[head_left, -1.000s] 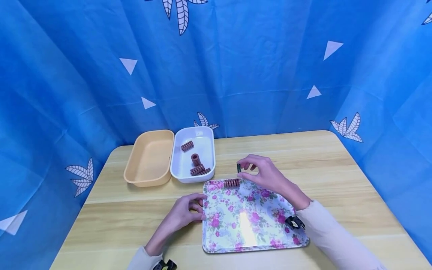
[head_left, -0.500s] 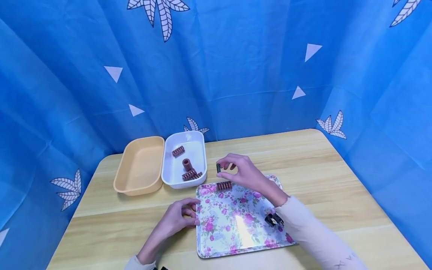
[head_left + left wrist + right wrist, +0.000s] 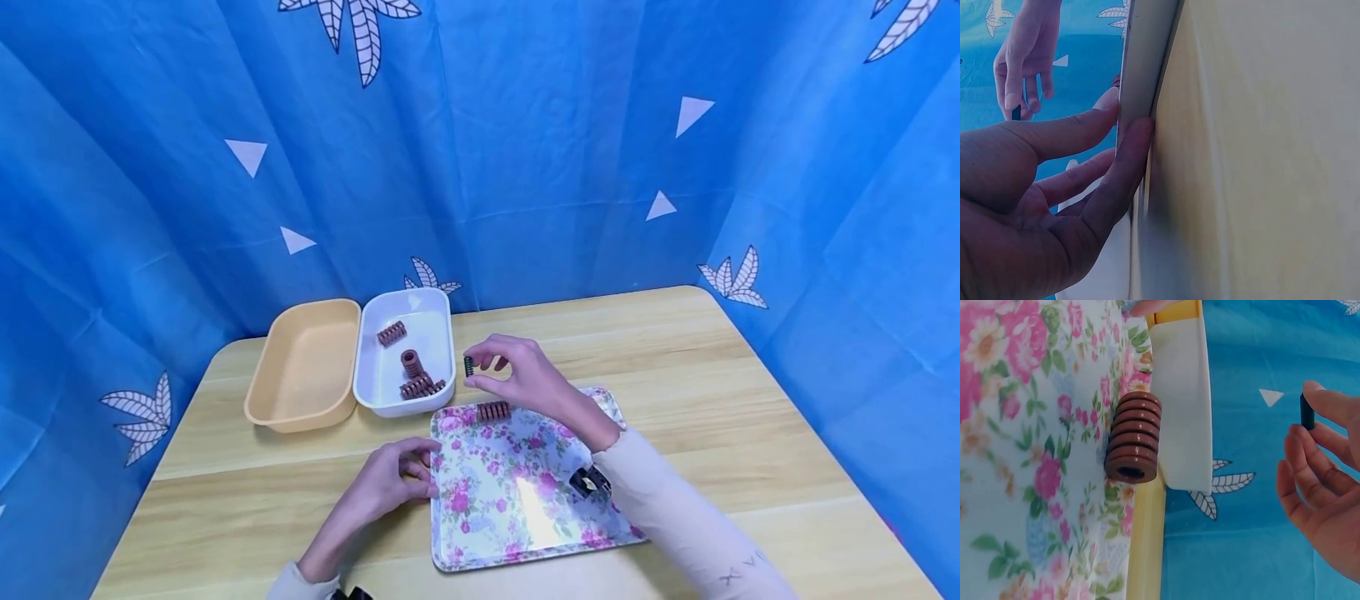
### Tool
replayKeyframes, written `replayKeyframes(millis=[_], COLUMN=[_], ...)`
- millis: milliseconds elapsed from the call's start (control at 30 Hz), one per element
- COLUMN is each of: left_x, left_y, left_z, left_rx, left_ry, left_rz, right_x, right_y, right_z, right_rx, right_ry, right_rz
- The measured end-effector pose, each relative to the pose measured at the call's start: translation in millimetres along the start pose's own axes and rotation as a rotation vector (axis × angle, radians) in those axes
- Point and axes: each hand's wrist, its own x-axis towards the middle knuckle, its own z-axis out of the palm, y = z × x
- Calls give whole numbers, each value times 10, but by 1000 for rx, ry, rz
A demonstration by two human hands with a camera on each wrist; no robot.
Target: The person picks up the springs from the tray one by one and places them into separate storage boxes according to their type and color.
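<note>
My right hand pinches a small dark green coil spring between thumb and fingertips, above the table by the white bin's right side. In the right wrist view that small spring stands against the blue curtain. A larger brown coil spring lies on the far left edge of the floral tray. My left hand holds the tray's left rim. The left wrist view has the thumb at the upper edge of the tray's wall and a finger near its underside.
A white bin with several brown springs stands behind the tray. Touching its left side is an orange bin. Blue curtains surround the wooden table at the back and sides.
The right hand has carried the green spring left, from above the tray's far edge toward the white bin. The left hand stays at the tray's rim. The head view has shifted.
</note>
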Motion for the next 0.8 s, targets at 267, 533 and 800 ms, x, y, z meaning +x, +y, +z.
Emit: replayKeyframes(millis=[267, 533, 800], left_x=[5, 0, -56], left_y=[11, 8, -1], left_z=[14, 24, -4], left_rx=[7, 10, -24], left_ry=[-1, 4, 10], left_rz=[22, 31, 24], right_x=[150, 314, 512], right_y=[-21, -12, -62], right_z=[113, 251, 433], right_rx=[14, 37, 84], right_ry=[-22, -58, -93], right_rz=[6, 51, 68])
